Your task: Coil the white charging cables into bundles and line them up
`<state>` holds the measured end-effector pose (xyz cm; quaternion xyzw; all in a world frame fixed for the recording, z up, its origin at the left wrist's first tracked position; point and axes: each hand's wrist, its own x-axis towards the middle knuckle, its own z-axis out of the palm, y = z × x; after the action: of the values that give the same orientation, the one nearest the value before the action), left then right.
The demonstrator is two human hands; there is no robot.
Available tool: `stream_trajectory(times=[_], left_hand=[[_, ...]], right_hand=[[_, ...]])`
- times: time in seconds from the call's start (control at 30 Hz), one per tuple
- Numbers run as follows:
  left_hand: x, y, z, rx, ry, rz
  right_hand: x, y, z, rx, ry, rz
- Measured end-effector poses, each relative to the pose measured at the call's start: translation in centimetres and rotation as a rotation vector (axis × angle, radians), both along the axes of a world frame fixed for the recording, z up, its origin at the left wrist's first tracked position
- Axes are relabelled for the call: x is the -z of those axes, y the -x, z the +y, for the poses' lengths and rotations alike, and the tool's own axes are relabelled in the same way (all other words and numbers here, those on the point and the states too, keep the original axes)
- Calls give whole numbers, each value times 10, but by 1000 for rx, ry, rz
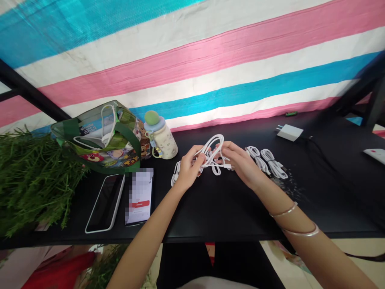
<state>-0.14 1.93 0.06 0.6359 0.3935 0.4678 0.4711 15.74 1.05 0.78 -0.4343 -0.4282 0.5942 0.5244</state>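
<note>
Nearer than the bottle [167,140] and to its right, the left hand [188,170] pinches a looped white cable [217,137] between thumb and fingers, seemingly keeping the loops together; the right hand's fingers bend at its other side, pinching or not, one cannot tell. 2 cable bundles [273,163], tied probably against tangling, lie farther right of the bottle. Left of it, an open green bag [105,155] holds something white.

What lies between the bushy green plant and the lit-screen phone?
A white-edged, dark-screened rectangular phone lies there, as the head view shows.
</note>
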Motion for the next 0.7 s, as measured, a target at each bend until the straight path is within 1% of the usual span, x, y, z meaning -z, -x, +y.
stream_trajectory(times=[0.1, 0.17, 0.3, 0.47, 0.6, 0.7], left_hand=[[0, 1, 3, -52, -13, -66], [0, 1, 5, -79, 1, -106], [2, 2, 8, -108, 47, -166], [4, 3, 10, -102, 61, -186], [3, 2, 8, -69, 86, -165], [2, 1, 7, -42, 105, -158]], right_hand=[[4, 0, 0, -79, -37, -108], [7, -1, 2, -116, -93, -156], [6, -1, 3, -110, -193, -215], [3, 1, 1, -158, -184, -181], [3, 2, 1, -163, -142, -155], [4, 3, 2, -172, -149, -151]])
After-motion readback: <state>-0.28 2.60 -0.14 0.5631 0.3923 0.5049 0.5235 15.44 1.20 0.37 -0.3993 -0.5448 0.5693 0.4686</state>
